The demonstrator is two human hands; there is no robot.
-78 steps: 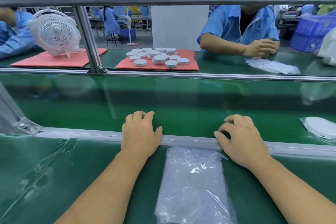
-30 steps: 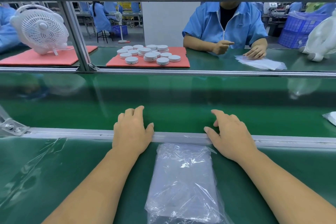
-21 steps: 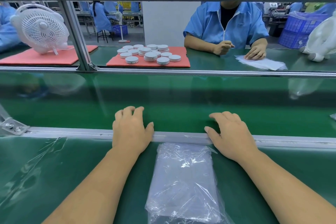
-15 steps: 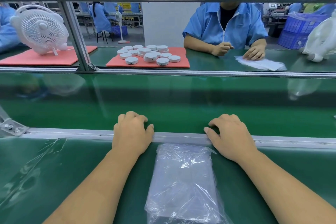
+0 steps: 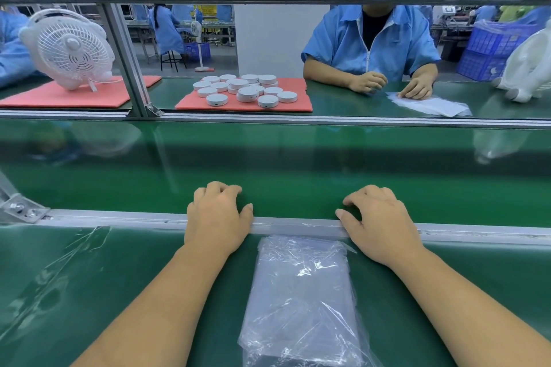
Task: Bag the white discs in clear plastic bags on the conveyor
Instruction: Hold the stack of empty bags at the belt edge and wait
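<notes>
Between hands, left and right: bag stack, untouched.

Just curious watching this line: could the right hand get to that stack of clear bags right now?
Probably yes. The right hand rests on the metal rail, holding nothing, and the clear bags lie uncovered just beside it.

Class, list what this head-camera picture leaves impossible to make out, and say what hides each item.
- Stack of clear bags: near end cut off by the bottom edge; count unreadable.
- White discs: markings too small, some overlapped.
- Left hand and right hand: curled fingers hide their tips.
</notes>
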